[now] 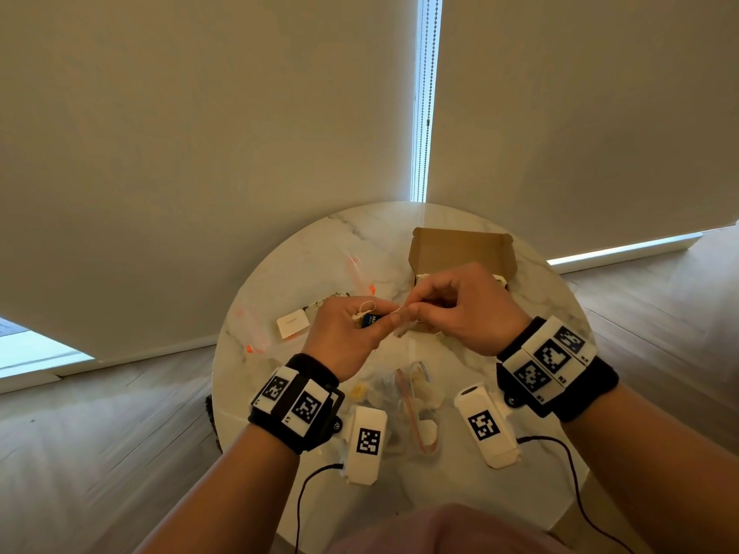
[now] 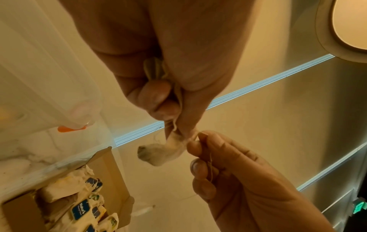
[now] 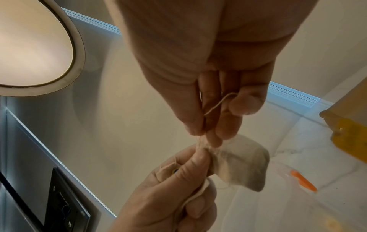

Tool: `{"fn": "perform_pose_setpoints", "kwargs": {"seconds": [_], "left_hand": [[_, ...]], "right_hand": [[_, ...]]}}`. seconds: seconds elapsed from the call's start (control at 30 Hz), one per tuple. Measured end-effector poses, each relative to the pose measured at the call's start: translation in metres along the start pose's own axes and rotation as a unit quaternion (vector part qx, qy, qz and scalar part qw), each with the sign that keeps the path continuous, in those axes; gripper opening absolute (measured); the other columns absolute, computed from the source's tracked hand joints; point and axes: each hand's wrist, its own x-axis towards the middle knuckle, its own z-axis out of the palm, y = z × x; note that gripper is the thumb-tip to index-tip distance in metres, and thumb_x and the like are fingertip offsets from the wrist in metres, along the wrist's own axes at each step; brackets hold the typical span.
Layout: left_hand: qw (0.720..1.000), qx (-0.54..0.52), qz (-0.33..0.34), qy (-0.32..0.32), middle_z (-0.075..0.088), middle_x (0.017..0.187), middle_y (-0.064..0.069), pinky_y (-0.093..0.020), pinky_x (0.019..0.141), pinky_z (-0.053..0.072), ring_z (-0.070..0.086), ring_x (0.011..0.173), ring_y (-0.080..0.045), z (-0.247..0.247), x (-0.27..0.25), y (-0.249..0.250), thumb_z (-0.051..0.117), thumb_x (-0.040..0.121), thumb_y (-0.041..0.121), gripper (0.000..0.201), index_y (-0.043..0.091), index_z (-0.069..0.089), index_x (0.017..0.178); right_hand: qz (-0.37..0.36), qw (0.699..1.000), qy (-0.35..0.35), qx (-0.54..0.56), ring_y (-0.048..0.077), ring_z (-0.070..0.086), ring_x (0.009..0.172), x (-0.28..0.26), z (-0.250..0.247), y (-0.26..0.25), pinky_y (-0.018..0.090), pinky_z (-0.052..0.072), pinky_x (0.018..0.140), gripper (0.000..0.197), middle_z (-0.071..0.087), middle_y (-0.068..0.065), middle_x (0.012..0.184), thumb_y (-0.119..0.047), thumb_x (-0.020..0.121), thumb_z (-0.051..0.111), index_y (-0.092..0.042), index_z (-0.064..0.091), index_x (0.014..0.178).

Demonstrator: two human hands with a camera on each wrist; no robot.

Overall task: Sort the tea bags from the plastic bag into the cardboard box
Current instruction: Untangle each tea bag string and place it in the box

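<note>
Fingers (image 2: 195,142) of both hands pinch one tea bag (image 3: 241,163) just before the box (image 1: 460,249); light, tearable, so grip its gathered top.

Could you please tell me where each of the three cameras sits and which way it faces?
Head: worn on the head, looks forward and down at the table; shows both forearms, left hand and right hand.
Left wrist: on the left wrist, looks along the left hand at the tea bag, box below; right hand shows too.
Right wrist: on the right wrist, looks along the right hand; left hand shows below.
Shared: both wrist views show the tea bag pinched between both hands.
</note>
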Motion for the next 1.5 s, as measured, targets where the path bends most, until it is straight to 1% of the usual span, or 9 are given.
{"fn": "perform_pose_setpoints", "kwargs": {"seconds": [0.33, 0.53, 0.7, 0.9, 1.0, 1.13, 1.27, 1.4, 1.5], "left_hand": [[1.000, 0.002, 0.007, 0.020, 0.063, 0.056, 0.019, -0.013, 0.048, 0.040, 0.052, 0.048, 0.000, -0.008, 0.012, 0.012, 0.070, 0.089, 0.009, 0.016, 0.024, 0.073, 0.086], [0.999, 0.017, 0.005, 0.035, 0.060, 0.059, 0.016, -0.018, 0.050, 0.042, 0.050, 0.049, -0.002, -0.011, 0.021, 0.016, 0.076, 0.085, 0.017, 0.008, 0.021, 0.071, 0.080], [0.999, 0.007, 0.025, 0.022, 0.061, 0.058, 0.017, -0.017, 0.048, 0.040, 0.051, 0.049, -0.002, -0.015, 0.024, 0.024, 0.075, 0.086, 0.013, 0.010, 0.020, 0.072, 0.079], [0.999, 0.013, 0.022, 0.030, 0.061, 0.058, 0.018, -0.015, 0.047, 0.040, 0.051, 0.048, -0.002, -0.016, 0.026, 0.027, 0.074, 0.086, 0.013, 0.007, 0.017, 0.073, 0.081], [0.999, 0.013, 0.020, 0.034, 0.061, 0.058, 0.019, -0.015, 0.047, 0.039, 0.051, 0.048, -0.002, -0.016, 0.026, 0.026, 0.073, 0.087, 0.013, 0.007, 0.018, 0.073, 0.081], [0.999, 0.003, 0.016, 0.030, 0.061, 0.057, 0.017, -0.017, 0.046, 0.039, 0.049, 0.047, -0.003, -0.015, 0.026, 0.026, 0.072, 0.088, 0.012, 0.006, 0.015, 0.074, 0.083], [1.000, -0.005, 0.007, 0.024, 0.060, 0.057, 0.015, -0.017, 0.046, 0.039, 0.047, 0.047, -0.004, -0.014, 0.025, 0.024, 0.070, 0.089, 0.011, 0.006, 0.012, 0.075, 0.086], [1.000, -0.001, 0.006, 0.008, 0.061, 0.063, 0.012, -0.015, 0.047, 0.039, 0.050, 0.049, -0.003, -0.014, 0.021, 0.024, 0.071, 0.089, 0.013, 0.006, 0.012, 0.076, 0.088], [1.000, -0.012, -0.002, -0.018, 0.064, 0.064, 0.011, -0.017, 0.047, 0.040, 0.049, 0.049, -0.003, -0.012, 0.017, 0.024, 0.071, 0.088, 0.013, 0.007, 0.017, 0.076, 0.086]], "right_hand": [[0.058, 0.997, -0.027, 0.034, 0.013, 0.070, 0.065, -0.015, 0.017, 0.023, 0.019, 0.054, 0.059, 0.005, 0.073, 0.003, 0.072, -0.009, 0.087, 0.069, -0.010, 0.073, 0.085], [0.049, 0.996, -0.065, 0.029, 0.012, 0.071, 0.076, -0.015, 0.026, 0.040, 0.030, 0.058, 0.077, 0.006, 0.075, 0.000, 0.080, -0.011, 0.085, 0.072, -0.015, 0.076, 0.085], [0.067, 0.990, -0.118, 0.028, 0.008, 0.069, 0.073, -0.015, 0.031, 0.045, 0.019, 0.053, 0.069, 0.007, 0.075, 0.000, 0.080, -0.011, 0.086, 0.071, -0.011, 0.077, 0.089], [0.093, 0.983, -0.143, 0.075, 0.022, 0.073, 0.085, -0.019, 0.036, 0.051, 0.032, 0.060, 0.076, 0.015, 0.074, 0.014, 0.091, -0.003, 0.089, 0.065, -0.002, 0.071, 0.102], [0.105, 0.980, -0.152, 0.076, 0.019, 0.073, 0.085, -0.021, 0.038, 0.053, 0.027, 0.059, 0.074, 0.022, 0.073, 0.016, 0.095, 0.007, 0.089, 0.057, 0.001, 0.066, 0.108], [0.107, 0.983, -0.133, 0.066, 0.009, 0.070, 0.066, -0.021, 0.039, 0.054, 0.019, 0.055, 0.060, 0.018, 0.072, 0.013, 0.083, 0.009, 0.091, 0.053, 0.004, 0.065, 0.104], [0.122, 0.985, -0.089, 0.082, 0.026, 0.073, 0.077, -0.019, 0.040, 0.060, 0.026, 0.059, 0.063, 0.011, 0.073, 0.019, 0.087, 0.006, 0.091, 0.057, 0.001, 0.066, 0.096], [0.097, 0.995, -0.031, -0.005, 0.003, 0.065, 0.059, -0.012, 0.036, 0.066, 0.018, 0.053, 0.057, 0.015, 0.070, -0.010, 0.067, -0.004, 0.087, 0.067, -0.016, 0.076, 0.087], [0.105, 0.994, -0.010, 0.001, 0.007, 0.064, 0.053, -0.005, 0.033, 0.066, 0.022, 0.052, 0.052, 0.016, 0.069, -0.005, 0.062, -0.008, 0.090, 0.065, -0.018, 0.075, 0.083]]}}
